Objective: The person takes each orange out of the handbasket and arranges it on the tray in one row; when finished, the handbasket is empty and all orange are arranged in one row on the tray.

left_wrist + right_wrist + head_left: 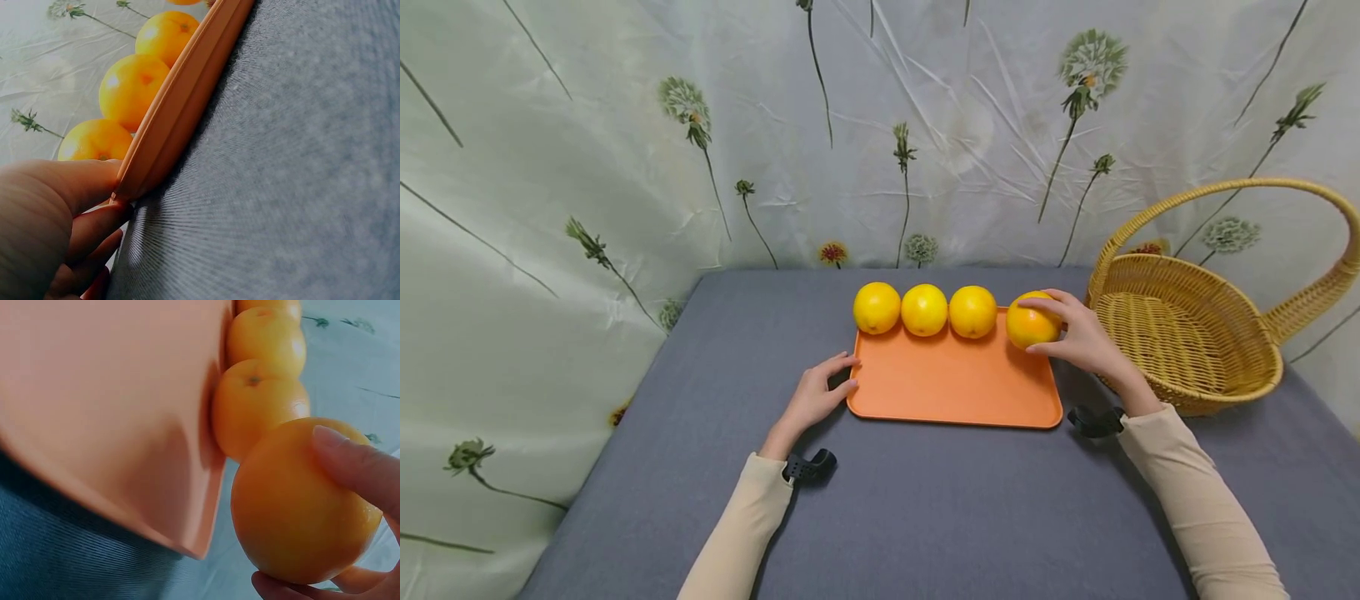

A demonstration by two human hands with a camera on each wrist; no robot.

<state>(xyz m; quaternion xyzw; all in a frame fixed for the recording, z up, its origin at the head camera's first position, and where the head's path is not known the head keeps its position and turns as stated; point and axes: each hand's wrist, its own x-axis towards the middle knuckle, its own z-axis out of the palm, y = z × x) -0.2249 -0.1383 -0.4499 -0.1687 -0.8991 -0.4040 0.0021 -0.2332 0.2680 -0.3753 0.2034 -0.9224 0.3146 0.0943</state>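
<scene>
My right hand [1084, 335] grips an orange [1026, 323] over the back right corner of an orange plastic tray [951, 383]. In the right wrist view its thumb lies across one side of that orange [300, 506] and fingers curl beneath; a shadow falls on the tray. Three more oranges [925, 311] sit in a row along the tray's back edge, nearly touching each other. At the tray's left side, my left hand [814, 393] pinches the rim between thumb and fingers, as the left wrist view shows at the tray's corner [159, 147].
A yellow wicker basket [1255, 367] with a tall arched handle stands right of the tray, close behind my right wrist. Grey cloth [925, 500] covers the table. A flower-printed curtain [850, 192] hangs behind the table and along its left.
</scene>
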